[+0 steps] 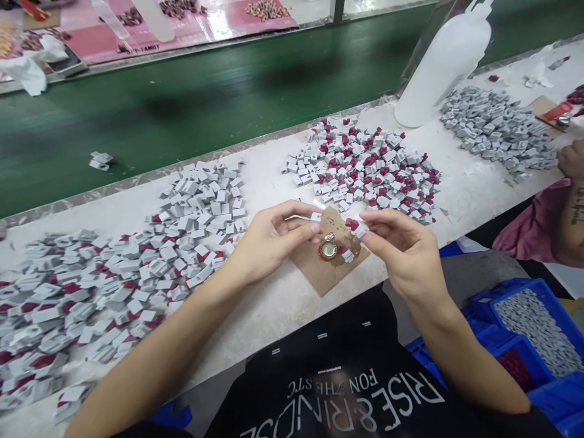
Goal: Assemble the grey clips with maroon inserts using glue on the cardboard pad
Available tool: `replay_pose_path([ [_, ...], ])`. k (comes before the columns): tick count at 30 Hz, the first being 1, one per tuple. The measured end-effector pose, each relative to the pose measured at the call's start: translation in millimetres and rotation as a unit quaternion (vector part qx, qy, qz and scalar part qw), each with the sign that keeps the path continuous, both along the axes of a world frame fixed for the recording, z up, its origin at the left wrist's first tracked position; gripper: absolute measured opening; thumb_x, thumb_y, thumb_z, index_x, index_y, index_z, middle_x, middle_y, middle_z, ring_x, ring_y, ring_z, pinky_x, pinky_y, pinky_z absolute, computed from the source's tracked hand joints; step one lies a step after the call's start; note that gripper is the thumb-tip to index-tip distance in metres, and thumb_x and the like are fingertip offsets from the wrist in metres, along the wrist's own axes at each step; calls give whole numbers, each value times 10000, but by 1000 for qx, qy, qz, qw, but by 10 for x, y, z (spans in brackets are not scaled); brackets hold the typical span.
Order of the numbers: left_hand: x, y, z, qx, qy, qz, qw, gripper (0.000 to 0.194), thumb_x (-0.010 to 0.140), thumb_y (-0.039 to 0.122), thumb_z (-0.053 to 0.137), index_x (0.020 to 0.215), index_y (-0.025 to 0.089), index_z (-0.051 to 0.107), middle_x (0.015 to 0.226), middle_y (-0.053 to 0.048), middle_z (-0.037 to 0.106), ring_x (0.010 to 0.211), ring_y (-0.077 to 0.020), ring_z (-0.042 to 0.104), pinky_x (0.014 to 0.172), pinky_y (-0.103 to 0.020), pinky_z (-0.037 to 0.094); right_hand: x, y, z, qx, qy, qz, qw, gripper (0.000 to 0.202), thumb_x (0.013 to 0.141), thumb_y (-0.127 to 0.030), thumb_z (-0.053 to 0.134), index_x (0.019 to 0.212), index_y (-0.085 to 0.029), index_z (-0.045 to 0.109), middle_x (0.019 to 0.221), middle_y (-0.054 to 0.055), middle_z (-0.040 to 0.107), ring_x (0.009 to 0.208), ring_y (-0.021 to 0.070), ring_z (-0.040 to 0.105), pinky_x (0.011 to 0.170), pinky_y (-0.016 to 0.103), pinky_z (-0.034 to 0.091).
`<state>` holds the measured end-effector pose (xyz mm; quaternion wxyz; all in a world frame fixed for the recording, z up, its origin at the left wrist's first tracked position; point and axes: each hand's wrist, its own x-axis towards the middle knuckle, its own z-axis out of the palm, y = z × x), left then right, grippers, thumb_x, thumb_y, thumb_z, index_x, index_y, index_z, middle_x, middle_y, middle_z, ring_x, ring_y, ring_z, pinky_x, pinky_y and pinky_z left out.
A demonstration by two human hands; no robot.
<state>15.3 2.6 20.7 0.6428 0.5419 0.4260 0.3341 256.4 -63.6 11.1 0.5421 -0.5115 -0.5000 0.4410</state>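
Note:
My left hand (278,238) pinches a small light-grey plastic block (316,216) between thumb and fingertips. Opposite it, my right hand (406,252) grips a grey block with a maroon plastic part (356,227) joined to it. The two pieces are apart, held above a brown cardboard piece (319,278) stained with wet spots. On that cardboard sit a small round cap (328,248) with clear liquid in it and another grey-and-maroon piece (347,254). The fine shape of the held pieces is too small to make out.
Heaps of grey blocks (201,201), mixed grey-and-maroon pieces (365,164) and grey parts (497,125) cover the white table. A white squeeze bottle (444,61) stands behind. Beyond runs a green belt (228,91). Blue crates (538,298) are low right, near a co-worker's hand (572,161).

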Motion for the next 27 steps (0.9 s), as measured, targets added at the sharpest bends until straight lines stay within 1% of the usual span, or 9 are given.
replay_pose_path([
  [3,117,1,33,-3,-46,-18,999,283,941,350,942,1169,211,850,1016,-78,882,939,-249,854,955,-427,709,-28,71,0,16,25,-9,1000,120,990,-384,912,1109,-372,902,1166,42,845,1115,292,825,984,484,735],
  [6,174,12,32,-5,-55,-21,998,273,954,352,935,1166,202,851,1080,-96,885,990,-255,854,991,-438,702,-53,98,-15,25,17,-8,1000,114,984,-408,909,1093,-373,909,1167,47,842,1143,305,817,1008,509,732],
  [8,182,14,30,-5,-54,-26,998,259,963,351,930,1163,203,857,1106,-104,885,1013,-256,851,1008,-441,698,-64,100,-20,24,14,-4,1000,118,986,-419,904,1096,-374,908,1158,47,838,1129,302,818,993,506,736],
  [13,179,1,27,-16,-66,-42,997,233,963,337,936,1146,210,869,1099,-104,882,1023,-260,850,995,-437,708,-80,97,-18,19,6,5,1000,117,992,-434,896,1086,-366,901,1112,52,821,1083,298,815,935,498,747],
  [17,184,-3,17,-24,-74,-40,996,244,959,331,942,1153,203,867,1138,-114,884,1028,-258,851,992,-435,714,-77,98,-24,15,22,8,1000,92,991,-397,901,1075,-359,901,1064,43,813,1028,278,813,901,479,748],
  [19,187,3,17,-22,-70,-39,997,246,955,341,945,1145,203,869,1142,-117,883,1027,-259,851,990,-438,717,-77,99,-29,15,32,12,999,88,992,-374,904,1080,-371,903,1065,36,814,1022,271,813,901,473,748],
  [22,190,10,19,-16,-62,-40,997,275,939,382,964,1126,202,873,1117,-119,883,1022,-268,854,985,-447,722,-84,101,-27,15,34,13,999,91,985,-388,914,1076,-386,910,1081,38,819,1038,279,813,907,481,749],
  [25,190,7,17,-11,-60,-41,997,309,911,403,989,1103,193,868,1085,-121,886,994,-277,864,944,-445,733,-85,99,-20,16,27,17,999,102,975,-384,924,1076,-369,928,1080,49,818,1041,276,810,915,472,748],
  [27,187,-3,20,-6,-56,-41,998,281,910,369,986,1088,188,867,1061,-120,888,961,-279,869,897,-434,740,-76,97,-18,16,27,35,999,124,970,-346,931,1093,-357,938,1077,52,817,1039,262,808,909,446,747],
])
